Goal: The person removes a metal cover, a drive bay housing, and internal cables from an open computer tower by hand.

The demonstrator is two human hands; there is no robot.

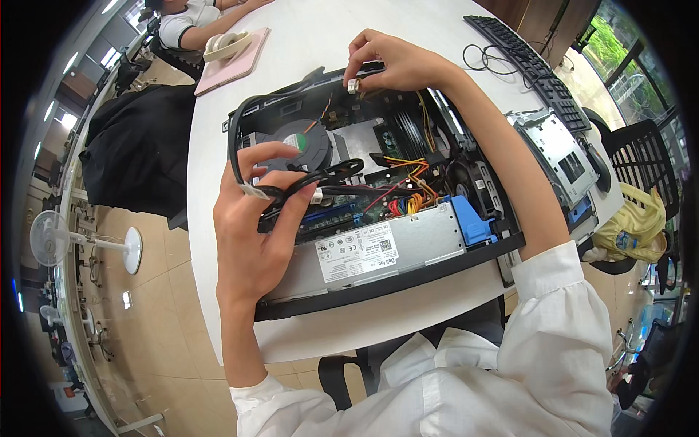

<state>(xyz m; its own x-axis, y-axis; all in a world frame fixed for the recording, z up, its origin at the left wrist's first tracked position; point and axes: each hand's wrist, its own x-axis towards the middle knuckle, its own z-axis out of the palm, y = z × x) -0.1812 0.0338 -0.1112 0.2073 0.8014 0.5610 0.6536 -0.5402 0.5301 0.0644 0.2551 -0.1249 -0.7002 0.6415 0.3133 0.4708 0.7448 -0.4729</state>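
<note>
An opened desktop computer case (pixel 393 273) lies on the white table before me. My left hand (pixel 255 211) is closed on a looped black cable (pixel 331 175) over the near left of the case. At the far edge of the case, my right hand (pixel 389 62) pinches a small white connector (pixel 353 86). Inside the case sit a round black fan (pixel 309 146), a bundle of coloured wires (pixel 413 204) and a silver power supply (pixel 357 255) with a white label. A blue plastic latch (pixel 473 221) is at the right of the power supply.
A black keyboard (pixel 528 65) and a silver metal drive bracket (pixel 557 156) lie on the right, with a black mouse (pixel 601 169) beside them. Cream headphones (pixel 227 46) rest on a pink laptop (pixel 247 64) at far left. Another person's arm (pixel 211 33) is beyond it.
</note>
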